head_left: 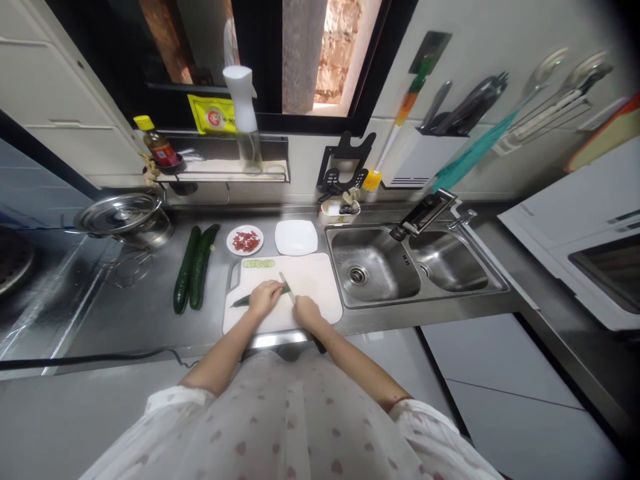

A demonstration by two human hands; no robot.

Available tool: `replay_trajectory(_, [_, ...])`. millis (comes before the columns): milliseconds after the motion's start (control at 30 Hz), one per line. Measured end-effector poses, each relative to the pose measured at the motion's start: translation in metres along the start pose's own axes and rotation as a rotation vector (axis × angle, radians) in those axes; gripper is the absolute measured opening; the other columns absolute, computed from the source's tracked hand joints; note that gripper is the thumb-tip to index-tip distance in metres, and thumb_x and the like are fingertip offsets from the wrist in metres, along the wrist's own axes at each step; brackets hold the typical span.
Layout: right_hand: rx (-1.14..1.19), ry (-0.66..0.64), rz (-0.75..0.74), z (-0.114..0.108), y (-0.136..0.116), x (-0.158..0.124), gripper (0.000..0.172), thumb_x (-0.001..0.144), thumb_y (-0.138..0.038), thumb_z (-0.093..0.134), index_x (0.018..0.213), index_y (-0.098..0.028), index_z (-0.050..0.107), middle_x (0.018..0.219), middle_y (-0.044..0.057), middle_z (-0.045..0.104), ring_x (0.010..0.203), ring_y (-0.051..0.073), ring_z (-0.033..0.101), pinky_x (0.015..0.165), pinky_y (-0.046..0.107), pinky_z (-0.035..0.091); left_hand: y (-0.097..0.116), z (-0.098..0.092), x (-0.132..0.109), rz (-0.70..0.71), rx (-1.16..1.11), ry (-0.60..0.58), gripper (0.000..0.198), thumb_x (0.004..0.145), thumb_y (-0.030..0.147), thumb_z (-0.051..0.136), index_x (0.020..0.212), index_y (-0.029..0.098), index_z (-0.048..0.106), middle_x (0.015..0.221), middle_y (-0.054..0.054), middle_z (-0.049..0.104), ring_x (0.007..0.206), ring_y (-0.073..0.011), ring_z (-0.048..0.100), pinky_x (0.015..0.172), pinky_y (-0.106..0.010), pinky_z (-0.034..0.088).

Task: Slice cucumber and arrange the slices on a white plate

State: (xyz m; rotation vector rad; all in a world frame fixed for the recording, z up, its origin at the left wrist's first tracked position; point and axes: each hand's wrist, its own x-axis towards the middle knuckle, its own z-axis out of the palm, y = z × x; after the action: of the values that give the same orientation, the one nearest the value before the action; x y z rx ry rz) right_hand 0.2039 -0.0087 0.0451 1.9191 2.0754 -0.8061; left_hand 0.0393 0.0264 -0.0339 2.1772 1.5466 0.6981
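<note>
On a white cutting board (320, 280), my left hand (265, 298) grips a piece of dark green cucumber (242, 301), whose tapered end points left. My right hand (307, 312) is closed round the handle of a knife (287, 285). The blade stands at the cucumber's right end, close to my left fingertips. Several pale cucumber slices (259, 263) lie in a row at the board's upper left. Behind the board are a plate of chopped red pieces (245, 241) and a white square plate (296, 237). Two whole cucumbers (194, 267) rest side by side to the left.
A double steel sink (375, 263) with a black faucet (423, 213) adjoins the board on the right. At the left stands a lidded steel pot (125, 217) near a wire rack (133, 267). A wall shelf (220, 172) holds bottles, and a knife block (425, 153) hangs at right.
</note>
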Motion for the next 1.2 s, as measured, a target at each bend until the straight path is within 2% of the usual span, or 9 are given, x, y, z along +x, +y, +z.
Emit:
replay_trajectory(233, [-0.005,-0.002,0.006,0.002,0.003,-0.007,0.030,0.092,-0.012,0.039,0.113,-0.010,0.061,0.110,0.016,0.066,0.102,0.022,0.063,0.081,0.027,0.045,0.001,-0.002,0.001,0.003,-0.009,-0.004,0.024,0.093,0.029,0.051,0.102,0.026,0.073,0.103,-0.003,0.071,0.097,-0.0179,0.063,0.084,-0.029,0.049])
replay_trajectory(500, [-0.001,-0.028,0.030,0.006,0.007,-0.017,0.029,0.092,-0.013,0.041,0.112,-0.011,0.061,0.106,0.016,0.067,0.103,0.022,0.063,0.082,0.027,0.044,-0.002,-0.001,0.001,0.019,-0.012,-0.023,0.024,0.092,0.027,0.051,0.103,0.026,0.072,0.104,-0.004,0.071,0.097,-0.0174,0.062,0.085,-0.029,0.049])
replay_trajectory(900, [-0.024,-0.019,0.015,0.009,0.001,-0.002,0.031,0.092,-0.009,0.038,0.114,-0.009,0.060,0.109,0.016,0.067,0.104,0.022,0.063,0.082,0.027,0.046,-0.005,0.000,0.002,0.015,0.005,-0.028,0.024,0.092,0.027,0.051,0.105,0.026,0.072,0.106,-0.003,0.071,0.098,-0.0186,0.062,0.084,-0.029,0.049])
replay_trajectory(1200, [0.012,0.056,0.006,0.010,-0.005,0.014,0.031,0.092,-0.010,0.039,0.114,-0.011,0.061,0.107,0.016,0.068,0.103,0.021,0.063,0.082,0.026,0.046,-0.001,-0.001,-0.001,0.006,0.007,-0.002,0.024,0.093,0.029,0.051,0.103,0.026,0.072,0.105,-0.003,0.071,0.097,-0.0189,0.062,0.084,-0.029,0.049])
